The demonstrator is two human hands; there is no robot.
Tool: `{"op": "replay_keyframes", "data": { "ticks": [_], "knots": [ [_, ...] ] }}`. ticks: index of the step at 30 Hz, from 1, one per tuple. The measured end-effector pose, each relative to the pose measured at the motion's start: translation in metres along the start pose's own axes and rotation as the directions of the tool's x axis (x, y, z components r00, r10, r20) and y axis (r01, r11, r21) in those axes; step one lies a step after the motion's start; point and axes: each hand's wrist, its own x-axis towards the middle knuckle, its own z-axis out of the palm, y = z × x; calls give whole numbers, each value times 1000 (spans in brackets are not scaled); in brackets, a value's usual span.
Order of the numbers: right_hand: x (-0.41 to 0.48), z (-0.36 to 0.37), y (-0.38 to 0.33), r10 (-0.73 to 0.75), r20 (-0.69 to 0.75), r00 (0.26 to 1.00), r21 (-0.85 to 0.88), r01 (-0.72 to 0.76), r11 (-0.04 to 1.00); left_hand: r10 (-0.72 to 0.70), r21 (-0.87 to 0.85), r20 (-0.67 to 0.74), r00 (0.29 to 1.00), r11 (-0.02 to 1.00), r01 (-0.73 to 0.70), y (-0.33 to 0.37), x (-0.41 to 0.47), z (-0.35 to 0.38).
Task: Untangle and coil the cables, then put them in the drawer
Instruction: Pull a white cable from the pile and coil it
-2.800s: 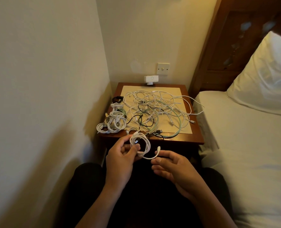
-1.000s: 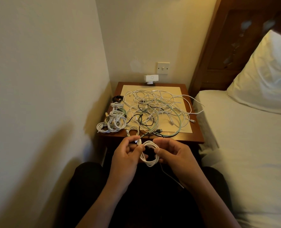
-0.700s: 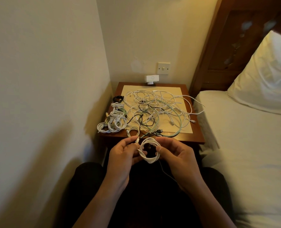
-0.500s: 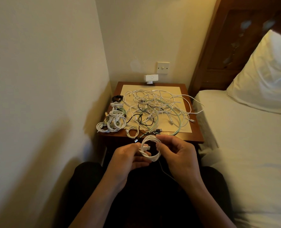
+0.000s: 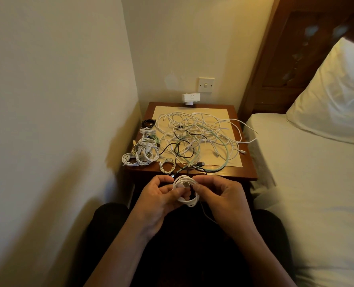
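A small white coiled cable (image 5: 189, 200) sits between both hands, just in front of the wooden nightstand (image 5: 223, 174). My left hand (image 5: 158, 198) pinches its left side, thumb by the plug at the coil's middle. My right hand (image 5: 220, 195) holds the right side with curled fingers. A tangle of white, green and black cables (image 5: 196, 137) covers the mat on the nightstand. Finished coils (image 5: 140, 155) lie in a pile at its left edge, and one small white coil (image 5: 167, 165) lies near the front. The drawer is hidden behind my hands.
A wall runs close along the left. A bed (image 5: 317, 183) with a white pillow (image 5: 333, 104) fills the right. A white device (image 5: 190, 98) stands at the nightstand's back, under a wall switch (image 5: 206, 84). My dark-clothed lap is below.
My right hand came in from the loose end and took hold of the coil. The coil shifted right, between both hands, and its plug end now lies across the loops.
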Motion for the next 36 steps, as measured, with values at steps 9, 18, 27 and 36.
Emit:
{"op": "replay_keyframes", "data": {
  "ticks": [9,18,27,36],
  "knots": [
    [10,-7,0,120,148,982,76,-133,988,505,773,160,848,470,-426,-16,-6,5],
    [16,-13,2,165,219,962,1,-169,986,509,827,401,762,157,-541,-9,2,-2],
    [10,5,7,127,72,989,94,-133,987,614,831,59,787,408,-380,-13,2,11],
    [10,2,7,104,89,991,-82,-97,992,299,797,103,949,546,-259,-1,6,7]
  ]
}}
